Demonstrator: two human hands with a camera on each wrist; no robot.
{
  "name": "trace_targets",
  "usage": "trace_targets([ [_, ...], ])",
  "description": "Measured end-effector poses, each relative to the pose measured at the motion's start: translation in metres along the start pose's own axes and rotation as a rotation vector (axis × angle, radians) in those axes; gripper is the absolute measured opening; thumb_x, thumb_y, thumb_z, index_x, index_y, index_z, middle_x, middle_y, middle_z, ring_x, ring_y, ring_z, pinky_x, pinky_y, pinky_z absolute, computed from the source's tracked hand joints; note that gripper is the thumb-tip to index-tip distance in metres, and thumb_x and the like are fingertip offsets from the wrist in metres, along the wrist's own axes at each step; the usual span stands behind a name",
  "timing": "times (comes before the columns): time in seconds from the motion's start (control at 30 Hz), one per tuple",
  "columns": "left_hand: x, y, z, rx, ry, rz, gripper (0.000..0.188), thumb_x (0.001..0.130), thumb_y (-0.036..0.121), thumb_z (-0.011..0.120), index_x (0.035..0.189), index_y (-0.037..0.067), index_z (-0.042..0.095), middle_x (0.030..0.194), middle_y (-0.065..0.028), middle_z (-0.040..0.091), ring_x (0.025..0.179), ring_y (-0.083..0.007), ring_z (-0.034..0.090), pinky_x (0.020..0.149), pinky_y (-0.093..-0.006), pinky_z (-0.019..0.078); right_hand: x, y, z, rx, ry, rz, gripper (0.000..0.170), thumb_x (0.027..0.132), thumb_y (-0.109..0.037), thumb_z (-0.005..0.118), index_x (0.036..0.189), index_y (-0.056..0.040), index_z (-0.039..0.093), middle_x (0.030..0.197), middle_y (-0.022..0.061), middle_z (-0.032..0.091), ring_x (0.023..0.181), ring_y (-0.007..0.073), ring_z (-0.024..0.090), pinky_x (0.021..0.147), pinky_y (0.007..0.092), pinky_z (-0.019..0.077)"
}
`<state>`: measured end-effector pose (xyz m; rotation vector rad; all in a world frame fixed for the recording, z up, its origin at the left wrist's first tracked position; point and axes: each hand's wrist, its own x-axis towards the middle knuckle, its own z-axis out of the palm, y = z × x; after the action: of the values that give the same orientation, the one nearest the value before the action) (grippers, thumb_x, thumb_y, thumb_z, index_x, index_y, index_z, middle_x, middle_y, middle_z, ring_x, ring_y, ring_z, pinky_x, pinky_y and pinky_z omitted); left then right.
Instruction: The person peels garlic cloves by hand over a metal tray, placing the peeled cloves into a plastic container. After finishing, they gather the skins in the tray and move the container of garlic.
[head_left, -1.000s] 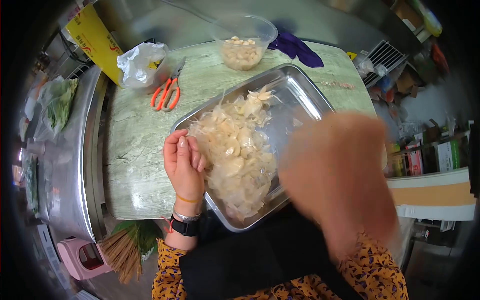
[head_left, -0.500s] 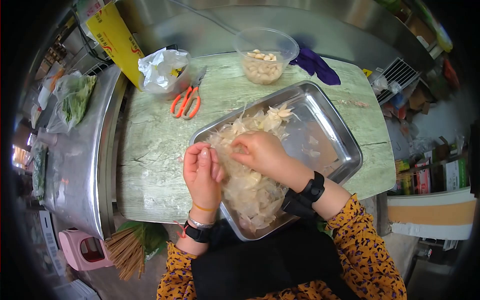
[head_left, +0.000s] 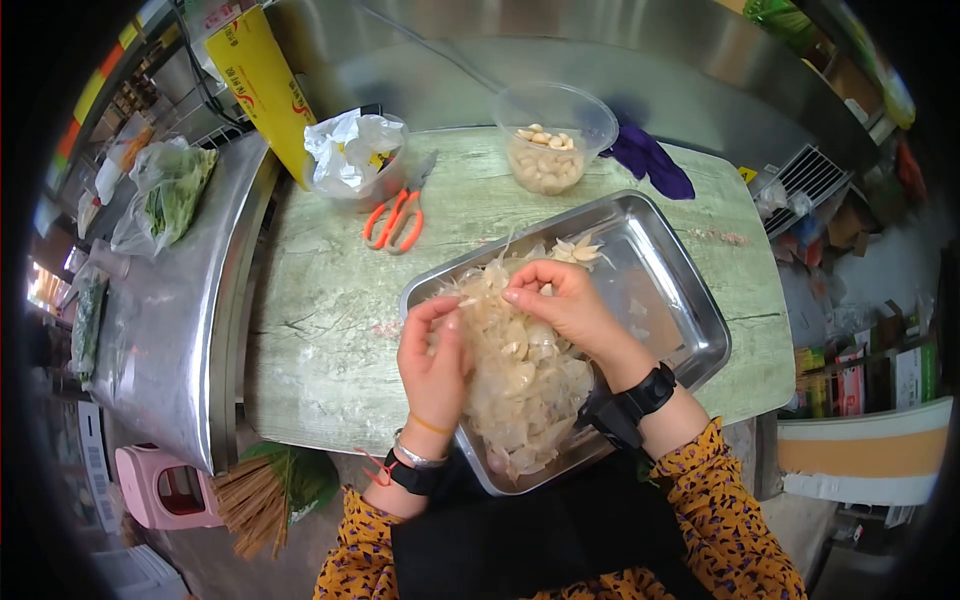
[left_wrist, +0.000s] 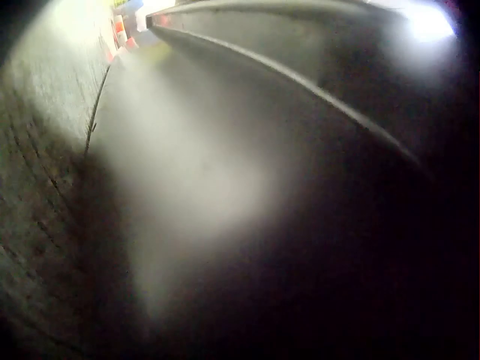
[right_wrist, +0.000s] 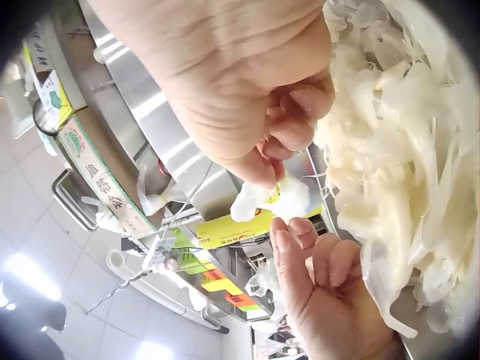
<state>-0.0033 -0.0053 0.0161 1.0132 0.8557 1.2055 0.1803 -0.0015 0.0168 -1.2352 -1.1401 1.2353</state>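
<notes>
Over the left part of a metal tray (head_left: 716, 345), both hands work close together above a heap of pale, wet garlic skins (head_left: 525, 385). My left hand (head_left: 435, 360) has its thumb and fingers curled, with a small whitish piece, seemingly a garlic clove, at the fingertips. Just right of it, my right hand (head_left: 572, 308) brings thumb and forefinger together; what lies between them is unclear. The right wrist view shows the curled right hand (right_wrist: 240, 82) above the left hand (right_wrist: 326, 292). A few cloves (head_left: 577, 250) lie at the heap's far end.
Behind the tray stands a clear bowl of peeled cloves (head_left: 545, 165), beside a purple cloth (head_left: 650, 165). Orange-handled scissors (head_left: 395, 222), a tub with a white bag (head_left: 355, 160) and a yellow box (head_left: 262, 95) are at the back left. The left wrist view is dark and blurred.
My right hand has come from the tray's right side to beside my left hand, its fingertips now nearer the left ones. The head view has shifted, moving the scene right and down.
</notes>
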Motion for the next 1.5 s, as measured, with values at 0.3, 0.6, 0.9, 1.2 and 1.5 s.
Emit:
trace_targets([
  [0.3,0.000,-0.002,-0.004,-0.072,-0.009,0.042,0.014,0.097,0.009,0.051,0.111,0.007,0.052,0.097,-0.0021,0.053,0.057,-0.0014,0.039,0.047,-0.0174,0.0335,0.000,0.010,0.022,-0.923,0.074,-0.190,0.021,0.078,-0.023,0.070,0.091,-0.0068,0.069,0.073,0.0104,0.065,0.068,0.0215,0.065,0.063,0.0318,0.0499],
  [0.6,0.003,-0.005,-0.003,0.143,-0.019,0.088,0.029,0.085,0.004,0.065,0.112,0.003,0.057,0.096,-0.0014,0.058,0.077,-0.0069,0.053,0.068,-0.0196,0.0441,-0.012,-0.014,0.009,-0.204,-0.088,-0.094,0.016,0.080,-0.011,0.071,0.092,-0.0010,0.067,0.068,-0.0014,0.058,0.065,0.0059,0.053,0.060,0.0239,0.0445],
  [0.9,0.003,-0.014,-0.011,0.243,-0.029,0.086,0.019,0.078,0.007,0.075,0.092,0.002,0.063,0.089,-0.0040,0.061,0.078,-0.0119,0.054,0.073,-0.0244,0.0442,-0.015,-0.019,0.009,-0.226,-0.182,-0.178,0.015,0.078,-0.007,0.070,0.092,-0.0033,0.067,0.062,-0.0044,0.049,0.060,0.0040,0.046,0.058,0.0225,0.0408],
  [1.2,0.003,-0.004,-0.005,0.500,-0.036,0.325,0.022,0.073,0.004,0.076,0.092,0.004,0.065,0.089,-0.0050,0.062,0.068,-0.0115,0.053,0.063,-0.0231,0.0436,-0.018,-0.027,0.005,-0.252,-0.148,-0.154,0.014,0.079,-0.011,0.074,0.089,-0.0035,0.069,0.063,-0.0058,0.048,0.061,0.0029,0.045,0.055,0.0214,0.0386],
  [1.5,0.004,-0.003,-0.008,0.450,-0.162,0.205,0.016,0.079,0.006,0.073,0.093,0.001,0.068,0.089,-0.0071,0.064,0.072,-0.0130,0.056,0.066,-0.0238,0.0456,-0.011,-0.017,-0.001,-0.086,-0.240,-0.050,0.013,0.085,-0.015,0.071,0.088,-0.0023,0.067,0.071,-0.0060,0.054,0.068,0.0023,0.048,0.060,0.0188,0.0393],
])
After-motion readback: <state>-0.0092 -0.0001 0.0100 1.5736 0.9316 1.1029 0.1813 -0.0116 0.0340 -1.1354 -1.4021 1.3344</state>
